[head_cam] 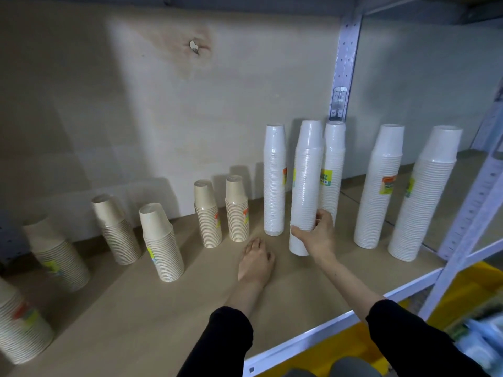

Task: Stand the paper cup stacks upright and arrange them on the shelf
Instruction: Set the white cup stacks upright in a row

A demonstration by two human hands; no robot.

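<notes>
Several paper cup stacks stand upright on the tan shelf board point(206, 300). Short beige stacks point(163, 243) fill the left and middle, and tall white stacks point(275, 180) stand to the right. My right hand point(317, 235) grips the lower part of one tall white stack point(306, 186), which stands in front of two other white ones. My left hand point(255, 259) rests palm down on the shelf board, just in front of a short beige stack point(237, 210), holding nothing. Both forearms wear black sleeves.
A pale wall point(163, 104) closes the back of the shelf. White metal uprights point(343, 66) and a front rail point(326, 327) frame the right side. Yellow bins point(462, 292) sit below at the lower right. Two more tall white stacks point(379, 186) stand at the far right.
</notes>
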